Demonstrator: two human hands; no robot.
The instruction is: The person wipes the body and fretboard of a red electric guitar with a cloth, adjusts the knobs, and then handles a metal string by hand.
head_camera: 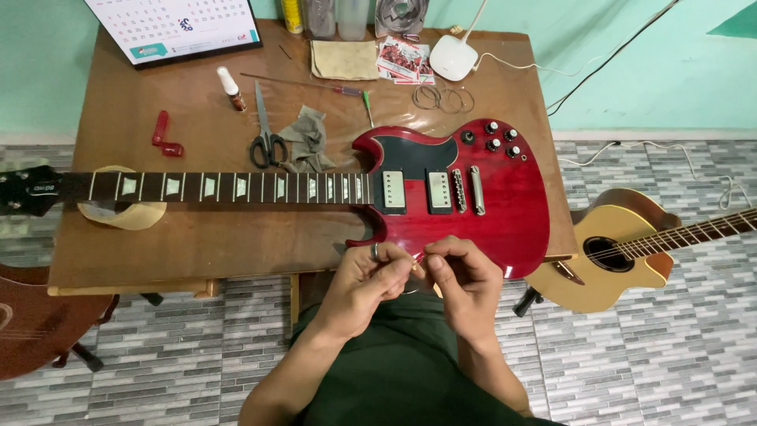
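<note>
A dark red electric guitar [489, 205] lies flat on the brown wooden table [236, 237], its neck [229, 188] running left to a black headstock past the table edge. Just in front of the guitar body, over my lap, my left hand [364, 282] and my right hand [465, 276] meet fingertip to fingertip. Both pinch a thin guitar string [416, 260] with a small end piece between them. A ring sits on a finger of my left hand.
On the table behind the guitar lie scissors [266, 142], a grey rag [309, 140], a small bottle [231, 88], a red string winder [165, 136], coiled strings [443, 98], string packets [404, 60], a cloth and a calendar. An acoustic guitar [623, 248] leans at right; another stands at left [35, 323].
</note>
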